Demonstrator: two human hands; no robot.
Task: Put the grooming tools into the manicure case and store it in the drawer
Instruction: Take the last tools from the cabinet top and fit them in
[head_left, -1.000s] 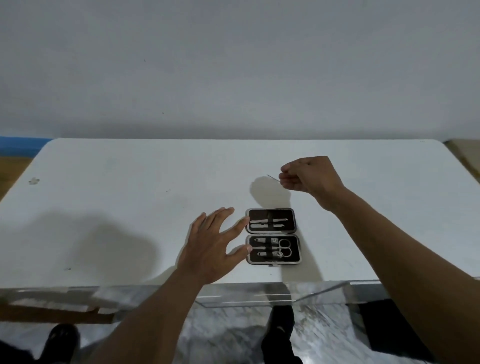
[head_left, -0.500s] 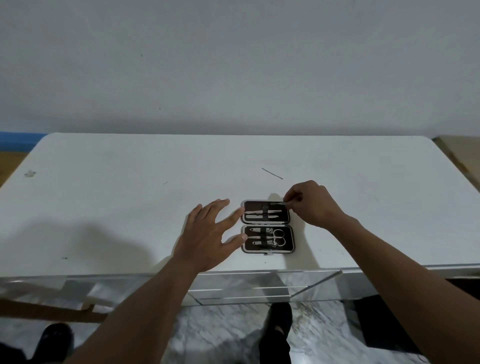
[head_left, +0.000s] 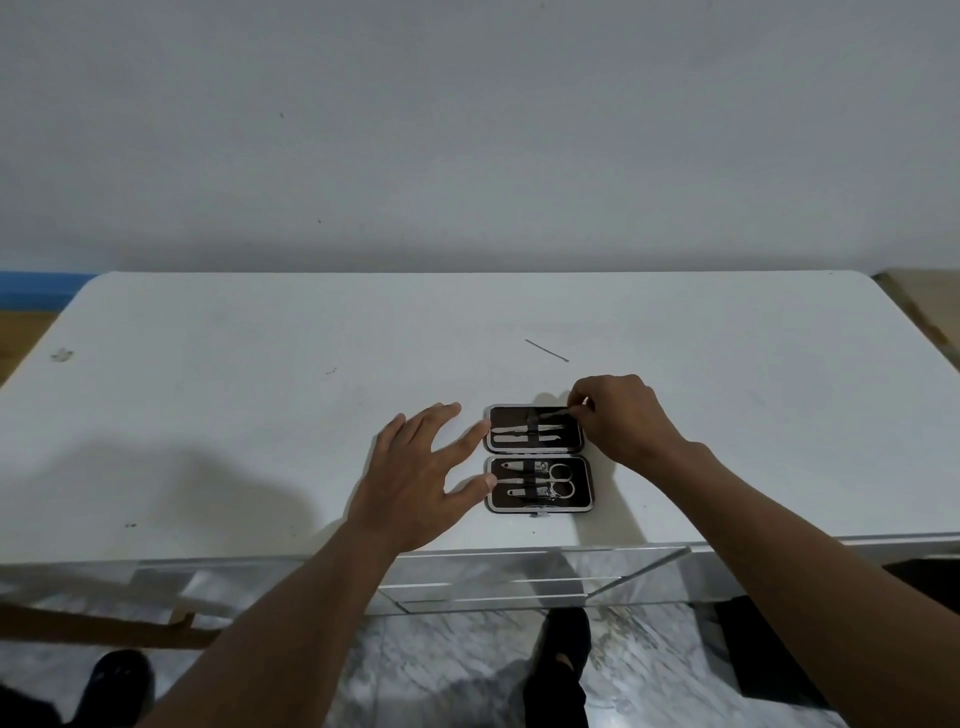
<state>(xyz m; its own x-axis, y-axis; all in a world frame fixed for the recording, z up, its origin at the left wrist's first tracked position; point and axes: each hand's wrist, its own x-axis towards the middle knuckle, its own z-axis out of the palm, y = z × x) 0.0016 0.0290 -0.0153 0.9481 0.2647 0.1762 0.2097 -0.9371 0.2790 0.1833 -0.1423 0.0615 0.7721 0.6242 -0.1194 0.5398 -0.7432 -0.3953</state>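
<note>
An open manicure case (head_left: 538, 507) with a dark lining lies near the front edge of the white table (head_left: 260, 415). Its far half holds two flat tools (head_left: 506, 435) under a strap; its near half holds scissors (head_left: 561, 480), clippers and files. My right hand (head_left: 621, 421) pinches a thin dark tool (head_left: 553, 412) at the far half's top right, its tip under the strap. With spread fingers, my left hand (head_left: 415, 478) touches the case's left side. A thin metal pick (head_left: 546, 349) lies loose on the table behind the case.
The table's mirrored front (head_left: 519, 577) with drawer lines sits just below the case. A grey wall stands behind the table. My shoes (head_left: 558, 654) and a marble floor show underneath.
My right hand came down from above the table to the case's far half with a thin tool. The left hand stayed at the case's left side.
</note>
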